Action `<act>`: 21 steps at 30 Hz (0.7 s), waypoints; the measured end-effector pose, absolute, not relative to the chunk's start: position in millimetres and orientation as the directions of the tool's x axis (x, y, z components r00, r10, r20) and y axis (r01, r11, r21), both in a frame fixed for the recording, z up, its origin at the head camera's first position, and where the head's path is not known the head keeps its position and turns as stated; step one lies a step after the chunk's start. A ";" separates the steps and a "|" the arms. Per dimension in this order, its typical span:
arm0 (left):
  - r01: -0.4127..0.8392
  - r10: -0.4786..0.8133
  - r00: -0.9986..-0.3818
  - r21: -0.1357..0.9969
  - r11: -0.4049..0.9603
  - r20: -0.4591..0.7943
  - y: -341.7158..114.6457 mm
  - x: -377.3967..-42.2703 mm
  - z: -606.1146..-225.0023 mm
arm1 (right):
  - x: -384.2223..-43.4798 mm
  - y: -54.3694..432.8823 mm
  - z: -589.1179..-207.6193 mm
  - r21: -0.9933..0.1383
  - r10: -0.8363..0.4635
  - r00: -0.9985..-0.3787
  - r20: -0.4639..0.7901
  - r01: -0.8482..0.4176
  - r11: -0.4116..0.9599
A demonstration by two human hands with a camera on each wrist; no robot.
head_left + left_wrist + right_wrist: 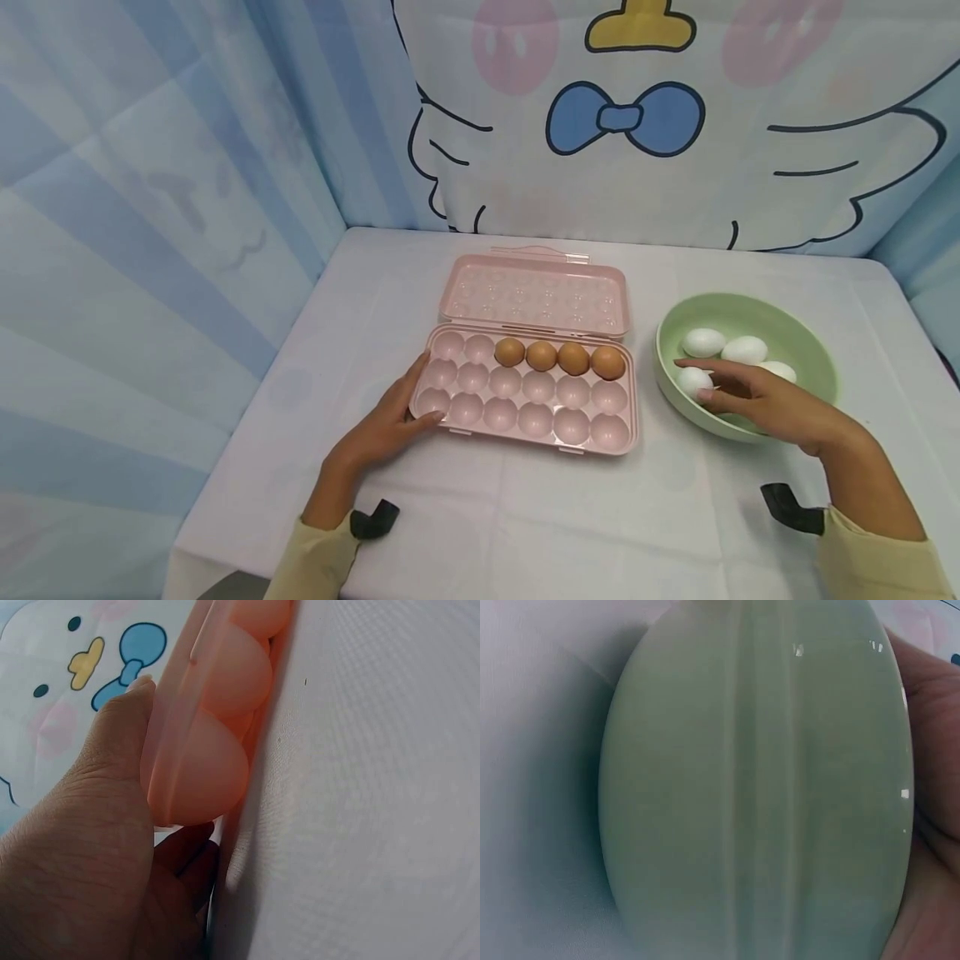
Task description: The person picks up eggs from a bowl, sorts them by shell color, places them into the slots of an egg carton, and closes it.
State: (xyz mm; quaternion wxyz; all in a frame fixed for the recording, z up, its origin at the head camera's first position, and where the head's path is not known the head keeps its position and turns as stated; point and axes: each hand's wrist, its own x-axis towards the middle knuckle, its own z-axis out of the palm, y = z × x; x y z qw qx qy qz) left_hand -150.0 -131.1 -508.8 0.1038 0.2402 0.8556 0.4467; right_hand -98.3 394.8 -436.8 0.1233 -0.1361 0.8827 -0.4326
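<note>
A pink egg carton (pixel 521 414) lies with its lid (pixel 536 292) folded back, and several brown eggs (pixel 541 356) fill the right part of its back row. My left hand (pixel 382 421) grips the carton's left end; in the left wrist view the thumb (pixel 124 720) lies along the rim, with fingers lower at the end. At the right, my right hand (pixel 772 404) reaches over the near rim of a green bowl (pixel 813 367). Its thumb and fingers pinch a white egg (pixel 693 382). Mostly the bowl's outer wall (pixel 757 787) fills the right wrist view.
More white eggs (pixel 703 342) lie in the bowl beyond the right hand. Both carton and bowl stand on a white-covered table (pixel 480 517). Behind it hangs a printed cloth (pixel 622 192), with a blue striped curtain (pixel 150 250) on the left.
</note>
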 end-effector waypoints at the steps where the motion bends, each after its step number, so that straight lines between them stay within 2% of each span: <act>1: 0.314 0.502 -0.864 0.814 0.488 0.033 -131.1 -149.8 -508.6 | -98.2 394.4 -436.8 -0.792 -0.344 -0.934 -0.093 -0.140 0.594; 9: 0.305 0.498 -0.867 0.814 0.494 0.022 -131.8 -148.9 -508.5 | -99.1 389.3 -438.4 -0.788 -0.331 -0.944 -0.006 -0.199 0.582; 16: 0.330 0.514 -0.857 0.809 0.487 0.040 -133.0 -149.8 -508.2 | -99.4 369.1 -431.6 -0.848 -0.294 -0.947 0.131 -0.261 0.462; 21: 0.337 0.518 -0.854 0.812 0.476 0.051 -132.0 -150.8 -508.5 | -101.8 350.9 -425.9 -0.852 -0.272 -0.945 0.182 -0.289 0.436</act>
